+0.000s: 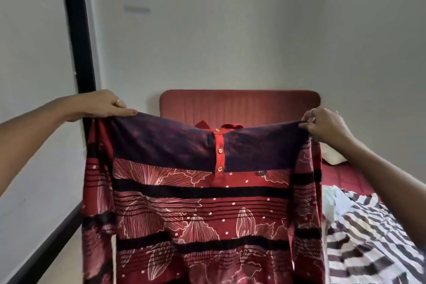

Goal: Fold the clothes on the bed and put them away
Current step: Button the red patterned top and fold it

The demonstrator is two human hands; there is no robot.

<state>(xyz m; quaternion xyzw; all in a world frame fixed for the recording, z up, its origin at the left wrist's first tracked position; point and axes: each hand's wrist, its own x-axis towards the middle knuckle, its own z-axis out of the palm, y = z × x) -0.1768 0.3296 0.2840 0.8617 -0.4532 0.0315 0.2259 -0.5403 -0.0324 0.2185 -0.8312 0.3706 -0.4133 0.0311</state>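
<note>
While the whole thing hangs up in the air, here's how it reads from the left side over. Far left there's a white wall with a black vertical frame [77,30] running down it, and a dark baseboard [46,251] angling off toward the bottom corner.

Left hand [103,105] is pinching the left shoulder of the red polo shirt [196,214], thumb laid flat along the top edge, with a ring on one finger. That shirt is spread wide between both hands, front facing the camera, sleeves dangling down each side. Its top part is dark navy, then it goes red with black stripes, white leafy line drawings and little white dots. A red placket [219,152] with three gold buttons sits in the middle, collar flopped behind.

Behind the shirt, a red padded headboard [239,104] stands against the back wall.

Right hand [325,124] grips the other shoulder, fingers curled into the fabric. So the hands are well apart, each clamped on a shoulder.

Below the right arm there's a white pillow [332,157] on the red bed [345,180], and a crumpled black-and-white striped garment [368,237] lying on it.
</note>
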